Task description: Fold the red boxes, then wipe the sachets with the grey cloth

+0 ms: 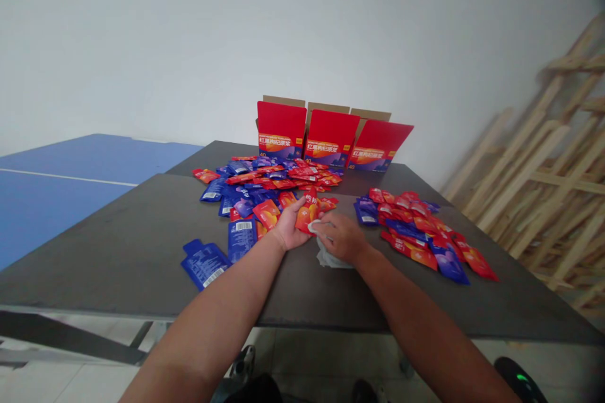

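Observation:
My left hand [290, 227] is closed on a red pouch [307, 213] held upright over the dark table [132, 245]. My right hand [341, 236] is closed on a pale cloth [331, 258] and presses it against the pouch's lower edge. A large heap of red and blue pouches [265, 186] lies just behind my hands. A second, smaller heap of pouches [420, 227] lies to the right of my right hand.
Three open red cartons [331, 138] stand in a row at the table's far edge. Two blue pouches [204, 262] lie apart at the front left. A blue table-tennis table [61, 182] stands to the left; wooden frames [548, 164] lean against the wall at right.

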Demonstrator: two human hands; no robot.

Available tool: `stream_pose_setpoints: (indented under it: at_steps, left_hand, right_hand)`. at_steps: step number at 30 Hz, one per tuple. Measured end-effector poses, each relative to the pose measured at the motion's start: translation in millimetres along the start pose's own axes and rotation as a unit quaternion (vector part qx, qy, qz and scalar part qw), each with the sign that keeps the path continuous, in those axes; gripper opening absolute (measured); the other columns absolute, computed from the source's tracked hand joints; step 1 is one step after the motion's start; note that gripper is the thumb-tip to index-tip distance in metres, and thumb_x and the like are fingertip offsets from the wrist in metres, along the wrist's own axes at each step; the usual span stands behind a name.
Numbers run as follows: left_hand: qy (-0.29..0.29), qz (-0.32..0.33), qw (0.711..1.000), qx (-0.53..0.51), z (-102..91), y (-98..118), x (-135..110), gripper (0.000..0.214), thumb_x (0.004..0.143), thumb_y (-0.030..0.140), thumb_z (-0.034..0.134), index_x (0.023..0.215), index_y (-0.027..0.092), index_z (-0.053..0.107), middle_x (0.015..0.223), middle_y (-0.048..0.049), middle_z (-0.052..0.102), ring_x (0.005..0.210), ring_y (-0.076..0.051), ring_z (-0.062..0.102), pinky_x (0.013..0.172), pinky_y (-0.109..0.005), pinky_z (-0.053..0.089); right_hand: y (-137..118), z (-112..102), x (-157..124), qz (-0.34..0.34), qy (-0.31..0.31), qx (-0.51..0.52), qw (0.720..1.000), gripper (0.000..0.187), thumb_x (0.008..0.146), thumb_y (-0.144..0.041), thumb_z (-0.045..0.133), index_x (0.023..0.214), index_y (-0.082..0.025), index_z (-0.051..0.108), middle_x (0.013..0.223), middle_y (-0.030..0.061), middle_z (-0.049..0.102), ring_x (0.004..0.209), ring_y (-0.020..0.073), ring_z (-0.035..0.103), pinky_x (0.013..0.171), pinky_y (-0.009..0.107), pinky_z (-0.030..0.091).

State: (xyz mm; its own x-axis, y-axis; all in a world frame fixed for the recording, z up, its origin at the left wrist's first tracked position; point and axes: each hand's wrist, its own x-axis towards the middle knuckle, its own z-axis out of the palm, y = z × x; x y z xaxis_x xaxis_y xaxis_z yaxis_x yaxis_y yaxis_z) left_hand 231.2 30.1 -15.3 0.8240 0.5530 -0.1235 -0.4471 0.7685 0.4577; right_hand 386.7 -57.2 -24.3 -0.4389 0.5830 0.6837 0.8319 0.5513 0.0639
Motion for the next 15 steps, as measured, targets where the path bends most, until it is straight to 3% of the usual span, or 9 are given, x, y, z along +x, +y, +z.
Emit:
stream_pose_setpoints:
  at_steps: [2, 5, 11, 15]
  left_hand:
    - [-0.017, -0.008, 1.0, 0.006, 2.7, -1.6, -1.7, 0.039, 0.093, 0.041, 0.046, 0.108, 0.01, 0.065, 0.092, -0.0125, 0.072, 0.087, -0.023, 0.07, 0.083, -0.034, 0.053]
    - [-0.025, -0.022, 0.999, 0.029, 9.0, -5.7, -5.3, 0.04, 0.092, 0.044, 0.049, 0.108, 0.011, 0.066, 0.088, -0.011, 0.072, 0.085, -0.023, 0.07, 0.082, -0.033, 0.052]
    - [-0.024, -0.04, 0.996, 0.078, 13.9, -13.5, -7.9, 0.042, 0.094, 0.045, 0.046, 0.104, 0.011, 0.067, 0.081, -0.0096, 0.071, 0.072, -0.018, 0.068, 0.068, -0.027, 0.051]
    - [0.023, -0.059, 0.988, 0.14, 11.2, -15.5, -8.7, 0.038, 0.091, 0.047, 0.052, 0.101, 0.014, 0.067, 0.074, -0.0051, 0.07, 0.058, -0.014, 0.063, 0.052, -0.022, 0.044]
  right_hand:
    - [-8.2, 2.1, 3.0, -0.031, -0.019, -0.018, 0.999, 0.021, 0.086, -0.02, 0.058, 0.105, -0.024, 0.068, 0.098, 0.0067, 0.064, 0.088, 0.0189, 0.059, 0.077, 0.032, 0.048]
    - [-14.3, 3.7, 6.0, -0.024, -0.021, -0.033, 0.999, 0.021, 0.086, -0.02, 0.059, 0.105, -0.024, 0.069, 0.096, 0.0064, 0.064, 0.085, 0.0183, 0.057, 0.075, 0.031, 0.047]
    - [-8.1, 7.1, 5.4, 0.089, 0.022, -0.036, 0.995, 0.022, 0.088, -0.021, 0.056, 0.106, -0.022, 0.069, 0.095, 0.0082, 0.062, 0.084, 0.0198, 0.058, 0.074, 0.032, 0.049]
    - [1.9, 8.0, 3.7, 0.156, 0.053, -0.025, 0.986, 0.023, 0.091, -0.023, 0.053, 0.109, -0.02, 0.067, 0.096, 0.0091, 0.062, 0.088, 0.0206, 0.059, 0.079, 0.034, 0.05]
